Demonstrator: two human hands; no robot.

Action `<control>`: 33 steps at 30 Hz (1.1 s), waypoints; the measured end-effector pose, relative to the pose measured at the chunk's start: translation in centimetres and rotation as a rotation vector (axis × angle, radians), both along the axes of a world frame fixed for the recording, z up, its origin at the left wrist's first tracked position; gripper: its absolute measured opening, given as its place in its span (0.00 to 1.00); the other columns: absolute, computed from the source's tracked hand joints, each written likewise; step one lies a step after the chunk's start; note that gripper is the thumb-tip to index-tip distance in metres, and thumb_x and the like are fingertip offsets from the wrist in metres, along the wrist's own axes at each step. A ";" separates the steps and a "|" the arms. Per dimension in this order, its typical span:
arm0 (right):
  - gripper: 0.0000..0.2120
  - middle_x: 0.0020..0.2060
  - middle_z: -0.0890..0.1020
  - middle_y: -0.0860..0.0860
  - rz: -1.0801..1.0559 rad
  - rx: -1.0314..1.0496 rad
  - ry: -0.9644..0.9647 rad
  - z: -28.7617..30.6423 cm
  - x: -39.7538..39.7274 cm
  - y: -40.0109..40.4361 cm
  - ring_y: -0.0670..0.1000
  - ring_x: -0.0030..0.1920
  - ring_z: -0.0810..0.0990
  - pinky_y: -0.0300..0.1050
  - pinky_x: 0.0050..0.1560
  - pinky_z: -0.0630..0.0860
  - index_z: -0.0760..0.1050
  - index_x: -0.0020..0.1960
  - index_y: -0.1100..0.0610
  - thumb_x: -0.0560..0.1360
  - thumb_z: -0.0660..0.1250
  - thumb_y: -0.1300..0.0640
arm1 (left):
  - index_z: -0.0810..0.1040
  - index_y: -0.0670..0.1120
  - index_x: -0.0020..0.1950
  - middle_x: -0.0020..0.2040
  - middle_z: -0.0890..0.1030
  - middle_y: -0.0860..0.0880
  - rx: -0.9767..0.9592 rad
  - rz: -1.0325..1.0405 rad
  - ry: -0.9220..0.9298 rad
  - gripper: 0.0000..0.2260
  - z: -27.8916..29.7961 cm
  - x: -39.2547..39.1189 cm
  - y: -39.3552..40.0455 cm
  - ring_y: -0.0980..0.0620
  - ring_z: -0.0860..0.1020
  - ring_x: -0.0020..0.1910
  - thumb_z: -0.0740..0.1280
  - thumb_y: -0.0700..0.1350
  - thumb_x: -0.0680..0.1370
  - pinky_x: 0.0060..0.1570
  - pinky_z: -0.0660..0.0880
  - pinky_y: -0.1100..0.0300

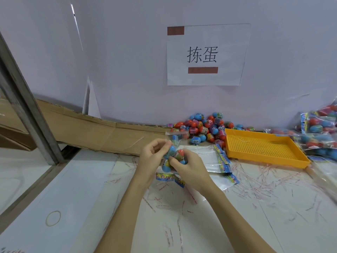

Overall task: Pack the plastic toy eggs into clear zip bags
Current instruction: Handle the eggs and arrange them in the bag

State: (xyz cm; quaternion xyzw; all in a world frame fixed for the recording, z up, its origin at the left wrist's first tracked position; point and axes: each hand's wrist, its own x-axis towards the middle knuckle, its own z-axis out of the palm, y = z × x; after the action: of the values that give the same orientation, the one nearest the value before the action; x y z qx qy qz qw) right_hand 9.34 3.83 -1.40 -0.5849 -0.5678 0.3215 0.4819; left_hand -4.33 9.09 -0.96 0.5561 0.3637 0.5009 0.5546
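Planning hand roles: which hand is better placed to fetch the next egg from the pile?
Right, probably: the right hand is nearer the egg pile, while the left hand grips the bag.

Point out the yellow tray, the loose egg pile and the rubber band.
Yellow tray (233, 142): head view, left rim.
Loose egg pile (204, 127): head view, pile's middle.
Rubber band (46, 219): head view, left side of loop.

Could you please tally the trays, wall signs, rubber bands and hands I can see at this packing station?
Yellow tray: 1
Paper wall sign: 1
Rubber band: 1
Hands: 2, left hand and right hand, both holding the bag of eggs
Total: 5
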 end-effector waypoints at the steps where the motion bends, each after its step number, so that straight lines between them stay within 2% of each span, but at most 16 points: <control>1: 0.02 0.41 0.84 0.43 0.011 -0.022 0.017 -0.1 0.1 0.0 0.37 0.40 0.83 0.31 0.36 0.77 0.77 0.49 0.48 0.78 0.70 0.52 | 0.85 0.46 0.53 0.51 0.86 0.44 -0.023 -0.019 -0.010 0.06 0.0 0.0 0.0 0.42 0.85 0.55 0.71 0.47 0.81 0.50 0.83 0.52; 3: 0.02 0.45 0.85 0.45 0.053 -0.072 0.043 -0.2 0.2 0.1 0.42 0.44 0.85 0.39 0.44 0.83 0.77 0.52 0.48 0.79 0.69 0.52 | 0.86 0.48 0.54 0.53 0.86 0.44 -0.061 -0.047 -0.033 0.05 0.1 0.0 0.0 0.44 0.85 0.55 0.72 0.46 0.80 0.49 0.83 0.54; 5: 0.04 0.47 0.86 0.45 0.097 -0.089 0.036 -0.3 0.4 0.1 0.43 0.47 0.85 0.44 0.50 0.83 0.77 0.54 0.49 0.80 0.69 0.50 | 0.87 0.50 0.53 0.53 0.86 0.44 -0.077 -0.045 -0.054 0.05 0.2 0.0 -0.1 0.45 0.85 0.55 0.72 0.45 0.80 0.50 0.82 0.53; 9: 0.12 0.48 0.83 0.42 0.091 -0.038 -0.041 -0.1 0.4 -0.1 0.38 0.46 0.82 0.34 0.45 0.79 0.75 0.57 0.45 0.78 0.68 0.41 | 0.86 0.49 0.49 0.48 0.87 0.46 -0.009 0.019 -0.016 0.05 0.2 -0.4 0.0 0.49 0.86 0.48 0.71 0.46 0.82 0.41 0.81 0.60; 11: 0.14 0.49 0.84 0.43 0.061 -0.005 0.091 0.4 0.3 -0.3 0.40 0.47 0.83 0.35 0.44 0.80 0.76 0.60 0.45 0.78 0.68 0.39 | 0.86 0.49 0.48 0.47 0.87 0.47 0.052 0.041 0.035 0.05 0.1 -0.6 0.1 0.48 0.86 0.48 0.71 0.45 0.81 0.44 0.83 0.57; 13: 0.11 0.48 0.85 0.47 -0.004 0.076 0.180 0.9 0.7 -0.2 0.45 0.47 0.85 0.40 0.46 0.82 0.80 0.58 0.50 0.80 0.68 0.45 | 0.86 0.49 0.48 0.46 0.87 0.47 0.075 0.040 0.073 0.04 0.0 -0.6 0.1 0.49 0.86 0.48 0.72 0.45 0.81 0.46 0.83 0.57; 16: 0.07 0.42 0.88 0.48 -0.056 0.153 0.223 1.3 1.6 -0.4 0.47 0.44 0.86 0.37 0.45 0.81 0.85 0.51 0.54 0.81 0.68 0.55 | 0.86 0.46 0.48 0.45 0.86 0.45 -0.005 -0.006 0.025 0.06 0.1 -0.4 -0.2 0.48 0.86 0.44 0.71 0.46 0.81 0.40 0.82 0.59; 19: 0.07 0.42 0.88 0.50 -0.026 0.121 0.311 1.5 2.0 -0.6 0.49 0.44 0.87 0.38 0.44 0.82 0.86 0.51 0.55 0.80 0.69 0.56 | 0.86 0.45 0.48 0.45 0.86 0.44 -0.076 0.006 -0.044 0.05 0.1 -0.4 0.0 0.49 0.85 0.43 0.71 0.44 0.81 0.38 0.81 0.60; 21: 0.08 0.42 0.88 0.51 -0.034 0.121 0.344 1.8 2.2 -0.6 0.51 0.43 0.88 0.39 0.42 0.82 0.86 0.51 0.56 0.80 0.70 0.54 | 0.87 0.45 0.52 0.48 0.87 0.45 -0.125 -0.019 -0.105 0.06 0.2 -0.3 0.0 0.50 0.85 0.45 0.73 0.46 0.79 0.39 0.81 0.61; 23: 0.09 0.42 0.88 0.51 -0.061 0.120 0.386 2.0 2.4 -0.6 0.50 0.43 0.88 0.38 0.40 0.82 0.87 0.49 0.57 0.78 0.71 0.52 | 0.86 0.46 0.57 0.51 0.87 0.46 -0.158 -0.030 -0.124 0.14 0.3 -0.3 0.0 0.48 0.86 0.48 0.77 0.51 0.74 0.43 0.83 0.58; 25: 0.09 0.41 0.88 0.51 -0.101 0.124 0.397 2.0 2.7 -0.5 0.50 0.42 0.88 0.38 0.39 0.81 0.87 0.48 0.57 0.77 0.73 0.52 | 0.85 0.46 0.57 0.53 0.88 0.46 -0.163 -0.013 -0.085 0.20 0.4 -0.4 0.1 0.47 0.86 0.51 0.78 0.54 0.69 0.50 0.83 0.53; 30: 0.09 0.40 0.88 0.50 -0.123 0.093 0.354 1.9 3.2 -0.4 0.49 0.41 0.87 0.36 0.39 0.81 0.87 0.46 0.55 0.77 0.72 0.51 | 0.87 0.46 0.52 0.49 0.88 0.47 -0.204 -0.019 -0.070 0.15 0.4 -0.6 0.2 0.55 0.84 0.43 0.77 0.53 0.70 0.45 0.78 0.57; 33: 0.10 0.40 0.88 0.48 -0.108 0.099 0.345 2.1 3.5 -0.4 0.47 0.42 0.87 0.34 0.39 0.80 0.87 0.46 0.54 0.78 0.71 0.50 | 0.88 0.47 0.51 0.49 0.88 0.47 -0.183 0.010 -0.051 0.10 0.2 -0.5 0.1 0.53 0.84 0.44 0.74 0.51 0.75 0.44 0.79 0.57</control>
State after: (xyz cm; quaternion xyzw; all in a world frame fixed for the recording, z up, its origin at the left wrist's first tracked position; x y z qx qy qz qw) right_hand 12.82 3.47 0.70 -0.5265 -0.4595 0.3624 0.6168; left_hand -4.83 9.22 -0.72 0.4882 0.3965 0.4824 0.6097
